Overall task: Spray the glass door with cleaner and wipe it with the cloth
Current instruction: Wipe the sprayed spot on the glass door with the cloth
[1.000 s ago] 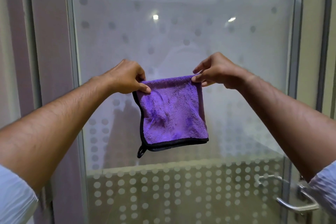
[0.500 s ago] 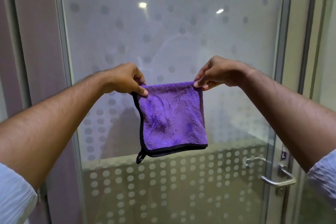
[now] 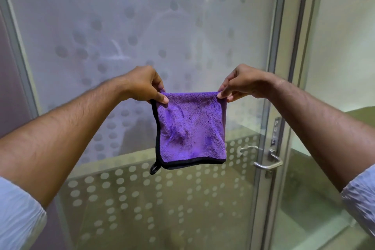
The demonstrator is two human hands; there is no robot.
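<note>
A folded purple cloth (image 3: 191,128) with black edging and a small hanging loop hangs in front of the glass door (image 3: 142,26). My left hand (image 3: 145,85) pinches its top left corner. My right hand (image 3: 241,84) pinches its top right corner. The cloth hangs flat between them, held away from the glass. The door is frosted across its upper part with a dot pattern, and white dots cover the clear lower part. No cleaner bottle is in view.
A metal lever handle (image 3: 267,163) sits on the door's right side under a small PULL label (image 3: 275,132). A metal frame post (image 3: 292,87) stands right of the door, with another glass panel (image 3: 334,67) beyond. A purple wall (image 3: 10,87) is at left.
The view has shifted right and downward, so the door handle and right panel show more. Both hands keep the same pinch on the cloth's top corners.
</note>
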